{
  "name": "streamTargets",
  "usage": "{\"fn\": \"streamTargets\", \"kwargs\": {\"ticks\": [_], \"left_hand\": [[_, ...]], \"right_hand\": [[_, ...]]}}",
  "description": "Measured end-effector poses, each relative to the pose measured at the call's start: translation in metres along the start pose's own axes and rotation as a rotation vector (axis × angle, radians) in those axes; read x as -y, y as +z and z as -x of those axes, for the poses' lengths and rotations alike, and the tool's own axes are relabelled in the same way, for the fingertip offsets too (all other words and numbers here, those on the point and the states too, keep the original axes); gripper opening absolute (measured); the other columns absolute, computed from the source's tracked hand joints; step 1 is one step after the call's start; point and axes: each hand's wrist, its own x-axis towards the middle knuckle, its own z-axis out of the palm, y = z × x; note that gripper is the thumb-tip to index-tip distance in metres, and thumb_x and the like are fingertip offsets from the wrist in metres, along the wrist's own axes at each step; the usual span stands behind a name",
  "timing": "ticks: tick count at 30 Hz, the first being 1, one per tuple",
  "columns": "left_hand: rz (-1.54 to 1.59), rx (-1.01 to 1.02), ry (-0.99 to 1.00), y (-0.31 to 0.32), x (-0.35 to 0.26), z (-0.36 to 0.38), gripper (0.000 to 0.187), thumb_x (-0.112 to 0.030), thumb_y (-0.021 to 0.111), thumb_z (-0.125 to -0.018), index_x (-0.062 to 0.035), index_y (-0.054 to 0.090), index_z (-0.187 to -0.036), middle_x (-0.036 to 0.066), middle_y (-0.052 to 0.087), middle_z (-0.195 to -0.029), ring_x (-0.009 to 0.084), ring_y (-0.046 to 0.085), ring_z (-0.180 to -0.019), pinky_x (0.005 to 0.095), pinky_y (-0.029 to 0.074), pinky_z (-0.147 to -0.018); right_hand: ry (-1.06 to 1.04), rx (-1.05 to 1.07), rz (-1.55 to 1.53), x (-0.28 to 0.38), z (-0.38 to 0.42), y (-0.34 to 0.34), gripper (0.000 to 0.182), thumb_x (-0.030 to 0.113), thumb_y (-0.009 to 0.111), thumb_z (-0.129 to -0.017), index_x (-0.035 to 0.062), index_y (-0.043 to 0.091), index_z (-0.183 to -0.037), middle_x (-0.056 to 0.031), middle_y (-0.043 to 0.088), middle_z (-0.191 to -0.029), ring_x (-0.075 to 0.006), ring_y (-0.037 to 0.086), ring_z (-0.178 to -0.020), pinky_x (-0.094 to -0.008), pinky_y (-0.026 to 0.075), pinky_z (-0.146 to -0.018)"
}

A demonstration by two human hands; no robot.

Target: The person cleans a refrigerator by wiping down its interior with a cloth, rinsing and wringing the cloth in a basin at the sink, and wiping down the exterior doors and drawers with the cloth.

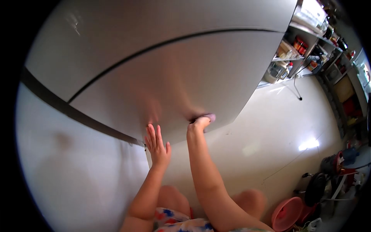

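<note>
A tall silver-grey refrigerator (166, 77) fills the view before me, a dark curved seam running between its upper and lower doors. My right hand (200, 123) presses against the lower door near its bottom. A small pinkish-purple cloth (211, 117) shows past its fingers, bunched under the palm. My left hand (157, 147) is open beside it, fingers spread and pointing up, the fingertips right at the lower part of the same door. Reflections of both arms show on the metal.
A white wall (65, 154) stands close on the left. Shelves (288, 59) with jars and packages are at the upper right. A pale glossy floor (286, 127) lies below, with a dark cable on it. A pink basin (287, 214) and a black wheeled base (315, 189) sit lower right.
</note>
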Motion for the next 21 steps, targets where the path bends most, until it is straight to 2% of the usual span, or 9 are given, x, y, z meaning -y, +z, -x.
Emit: {"fn": "streamTargets", "kwargs": {"ticks": [2,4,5,10,12,14,15,18,21], "left_hand": [[0.043,-0.033,0.03,-0.015,-0.01,-0.001,0.074,-0.003,0.058,-0.077,-0.0055,0.024,-0.143,0.017,0.013,-0.152,0.0355,0.013,-0.14,0.0525,0.013,-0.11],[0.092,-0.076,0.076,-0.034,-0.021,-0.007,0.071,-0.002,0.057,-0.077,-0.0056,0.028,-0.141,0.016,0.02,-0.15,0.0347,0.02,-0.138,0.0514,0.016,-0.109],[0.091,-0.168,0.084,-0.045,-0.031,-0.011,0.062,0.0,0.057,-0.077,-0.0061,0.036,-0.135,0.014,0.035,-0.14,0.0323,0.033,-0.13,0.0485,0.024,-0.105],[0.279,-0.345,0.114,-0.081,-0.052,-0.057,0.043,0.001,0.056,-0.079,-0.0064,0.046,-0.12,0.011,0.051,-0.118,0.0299,0.045,-0.114,0.0429,0.029,-0.099],[0.328,-0.343,0.139,-0.097,-0.065,-0.073,0.039,0.001,0.055,-0.078,-0.0061,0.048,-0.116,0.011,0.054,-0.113,0.0293,0.048,-0.11,0.0425,0.03,-0.097],[0.327,-0.364,0.187,-0.117,-0.084,-0.09,0.032,0.002,0.056,-0.078,-0.0063,0.051,-0.108,0.009,0.056,-0.107,0.0278,0.05,-0.104,0.0409,0.033,-0.094],[0.328,-0.354,0.2,-0.125,-0.092,-0.094,0.031,0.002,0.056,-0.078,-0.0064,0.051,-0.108,0.009,0.056,-0.107,0.0276,0.05,-0.103,0.0404,0.033,-0.093],[0.351,-0.334,0.209,-0.148,-0.118,-0.116,0.028,-0.001,0.056,-0.078,-0.0072,0.053,-0.105,0.008,0.056,-0.105,0.0269,0.051,-0.102,0.0403,0.034,-0.092],[0.388,-0.302,0.219,-0.171,-0.145,-0.134,0.024,-0.002,0.056,-0.079,-0.0078,0.054,-0.103,0.007,0.057,-0.102,0.0263,0.052,-0.1,0.0398,0.034,-0.091]], "right_hand": [[-0.419,0.004,0.128,0.06,0.06,0.058,0.056,0.03,0.037,-0.094,0.0032,0.026,-0.142,-0.0152,0.031,-0.142,-0.0262,0.033,-0.128,-0.038,0.027,-0.106],[-0.898,0.172,0.23,0.089,0.067,0.097,0.058,0.026,0.039,-0.097,0.0022,0.017,-0.145,-0.0166,0.017,-0.15,-0.0294,0.022,-0.137,-0.0397,0.023,-0.109],[-1.069,0.244,0.295,0.101,0.075,0.115,0.059,0.027,0.04,-0.096,0.0026,0.017,-0.145,-0.0166,0.016,-0.151,-0.0306,0.02,-0.138,-0.041,0.021,-0.11],[-1.709,0.49,0.818,0.146,0.174,0.179,0.064,0.018,0.045,-0.092,-0.0019,0.016,-0.144,-0.022,0.012,-0.151,-0.0377,0.013,-0.14,-0.0463,0.013,-0.112],[-1.856,0.709,0.992,0.136,0.186,0.178,0.062,0.014,0.049,-0.086,-0.0056,0.026,-0.14,-0.0258,0.02,-0.148,-0.0394,0.018,-0.138,-0.0501,0.012,-0.112],[-2.215,0.872,0.969,0.142,0.183,0.184,0.058,0.013,0.052,-0.081,-0.0073,0.039,-0.134,-0.026,0.028,-0.145,-0.04,0.025,-0.136,-0.0536,0.015,-0.11],[-2.217,1.011,0.886,0.154,0.188,0.192,0.053,0.011,0.054,-0.079,-0.0074,0.046,-0.128,-0.0256,0.033,-0.142,-0.0417,0.031,-0.132,-0.0544,0.019,-0.108],[-2.187,1.12,0.956,0.216,0.203,0.243,0.053,0.011,0.054,-0.078,-0.0078,0.046,-0.128,-0.0259,0.034,-0.141,-0.0417,0.035,-0.13,-0.0541,0.022,-0.107],[-2.072,0.743,0.858,0.281,0.232,0.31,0.065,0.013,0.052,-0.085,-0.0019,0.025,-0.143,-0.0283,0.026,-0.145,-0.0439,0.025,-0.134,-0.0462,0.02,-0.109]]}}
